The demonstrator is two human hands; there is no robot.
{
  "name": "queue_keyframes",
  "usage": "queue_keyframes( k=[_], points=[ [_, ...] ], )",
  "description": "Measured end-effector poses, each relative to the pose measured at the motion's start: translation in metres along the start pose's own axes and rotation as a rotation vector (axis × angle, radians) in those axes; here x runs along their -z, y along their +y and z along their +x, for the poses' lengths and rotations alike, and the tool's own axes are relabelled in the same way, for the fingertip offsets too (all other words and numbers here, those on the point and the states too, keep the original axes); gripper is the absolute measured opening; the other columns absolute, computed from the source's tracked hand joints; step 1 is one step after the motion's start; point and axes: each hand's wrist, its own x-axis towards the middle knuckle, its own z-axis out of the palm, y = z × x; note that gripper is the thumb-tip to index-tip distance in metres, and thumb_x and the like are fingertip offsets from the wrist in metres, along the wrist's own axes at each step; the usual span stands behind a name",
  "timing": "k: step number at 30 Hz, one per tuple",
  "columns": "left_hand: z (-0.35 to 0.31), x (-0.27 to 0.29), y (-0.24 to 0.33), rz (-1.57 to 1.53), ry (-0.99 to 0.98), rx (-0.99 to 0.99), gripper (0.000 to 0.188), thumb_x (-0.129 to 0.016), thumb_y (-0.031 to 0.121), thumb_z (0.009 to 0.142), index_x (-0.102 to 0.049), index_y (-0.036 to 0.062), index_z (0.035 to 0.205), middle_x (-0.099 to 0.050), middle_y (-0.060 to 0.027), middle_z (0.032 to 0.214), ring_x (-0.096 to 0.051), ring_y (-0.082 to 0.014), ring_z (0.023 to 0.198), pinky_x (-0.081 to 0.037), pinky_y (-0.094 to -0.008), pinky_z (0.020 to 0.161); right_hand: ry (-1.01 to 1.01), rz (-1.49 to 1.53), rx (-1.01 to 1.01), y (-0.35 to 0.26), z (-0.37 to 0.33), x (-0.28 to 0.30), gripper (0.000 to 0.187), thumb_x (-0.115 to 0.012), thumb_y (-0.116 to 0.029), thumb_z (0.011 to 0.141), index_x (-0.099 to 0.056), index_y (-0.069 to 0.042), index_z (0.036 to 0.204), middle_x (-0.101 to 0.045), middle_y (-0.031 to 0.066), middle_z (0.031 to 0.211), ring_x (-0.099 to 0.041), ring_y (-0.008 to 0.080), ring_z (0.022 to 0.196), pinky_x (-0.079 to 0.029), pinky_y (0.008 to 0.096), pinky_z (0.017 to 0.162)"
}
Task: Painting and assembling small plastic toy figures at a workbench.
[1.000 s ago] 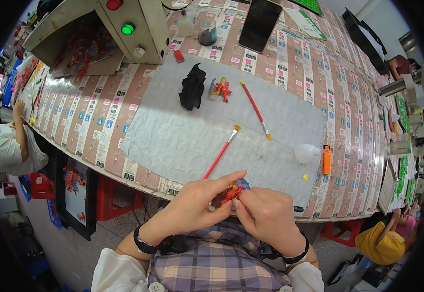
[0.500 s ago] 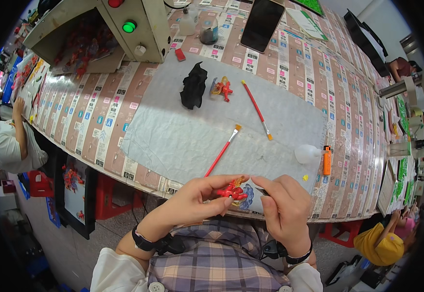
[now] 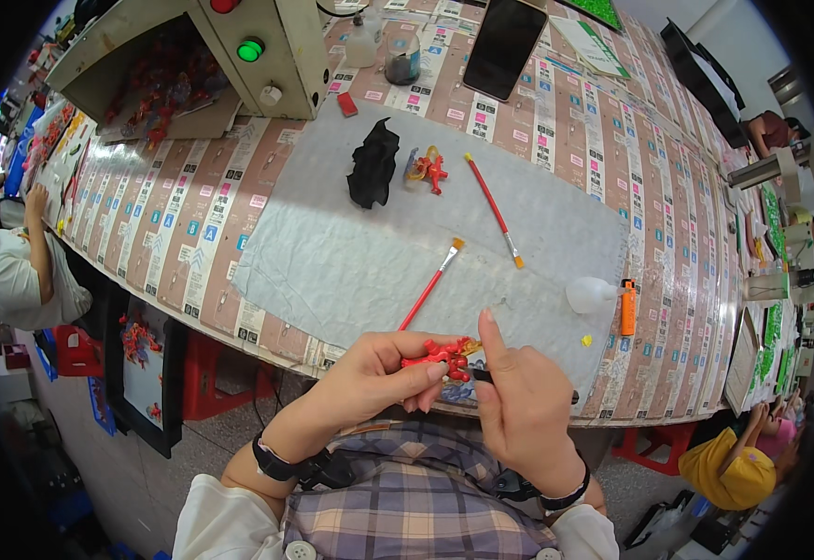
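Observation:
My left hand (image 3: 377,371) pinches a small red figurine (image 3: 446,355) with yellowish and translucent blue parts, held over the near table edge. Facing it, my right hand (image 3: 530,399) is closed round a slim dark tool (image 3: 484,376). Its black end reaches the figurine, and most of it is hidden by the fingers, so its kind is unclear. My right index finger points up beside the figurine. Ahead on the grey cloth (image 3: 332,280) lie a similar figurine (image 3: 428,172), a crumpled black cloth (image 3: 372,166) and two red-handled brushes (image 3: 432,287).
An orange lighter (image 3: 628,308) lies at the cloth's right edge, beside a whitish translucent bottle (image 3: 590,295). A phone (image 3: 505,49) stands at the back. Far left is a metal box (image 3: 281,56) with figurines inside. A tray (image 3: 146,387) of figurines sits below left; other people work at both sides.
The figurine has turned in my left hand and shifted slightly left. My right hand has moved down and left, its index finger raised, bringing the dark tool's end against the figurine.

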Motion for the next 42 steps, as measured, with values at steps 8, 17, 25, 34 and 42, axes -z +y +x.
queue_keyframes(
  k=[8,17,25,34,42],
  points=[
    [-0.001,-0.004,-0.001,0.007,0.028,-0.036,0.034,-0.051,0.013,0.091,-0.051,-0.0012,0.121,-0.054,0.0014,0.067,-0.050,-0.0039,0.061,-0.039,-0.0165,0.053,-0.020,-0.062,-0.027,-0.004,0.001,-0.005,0.060,-0.059,-0.012,0.076,-0.038,0.007,0.129,-0.050,0.0043,0.064,-0.047,0.0173,0.054,-0.036,0.0294,0.049],
    [-0.001,-0.005,-0.005,0.053,0.030,-0.066,0.034,-0.051,0.011,0.090,-0.050,-0.0005,0.123,-0.054,0.0013,0.068,-0.049,-0.0037,0.061,-0.038,-0.0169,0.052,-0.027,-0.073,-0.044,-0.005,0.001,-0.006,0.062,-0.059,-0.012,0.076,-0.036,0.008,0.130,-0.050,0.0046,0.065,-0.048,0.0170,0.054,-0.037,0.0291,0.048],
    [-0.001,-0.009,-0.006,0.081,0.048,-0.088,0.035,-0.051,0.011,0.090,-0.049,-0.0006,0.123,-0.054,0.0016,0.069,-0.048,-0.0031,0.061,-0.037,-0.0163,0.052,-0.020,-0.096,-0.051,-0.005,0.000,-0.008,0.063,-0.059,-0.011,0.075,-0.036,0.008,0.130,-0.051,0.0048,0.065,-0.049,0.0167,0.053,-0.038,0.0287,0.047],
    [-0.001,-0.009,-0.006,0.072,0.059,-0.086,0.035,-0.051,0.011,0.091,-0.049,-0.0002,0.123,-0.054,0.0014,0.068,-0.047,-0.0033,0.060,-0.036,-0.0166,0.052,0.033,-0.072,-0.062,-0.004,-0.001,-0.012,0.060,-0.058,-0.010,0.077,-0.037,0.009,0.129,-0.054,0.0067,0.069,-0.050,0.0176,0.054,-0.039,0.0291,0.048],
    [-0.001,-0.009,-0.005,0.064,0.069,-0.063,0.035,-0.051,0.011,0.090,-0.049,-0.0003,0.123,-0.054,0.0012,0.068,-0.048,-0.0033,0.060,-0.037,-0.0165,0.052,0.011,-0.085,-0.054,-0.006,0.000,-0.010,0.060,-0.059,-0.010,0.076,-0.037,0.009,0.129,-0.054,0.0064,0.069,-0.050,0.0174,0.053,-0.039,0.0288,0.047]
  ],
)
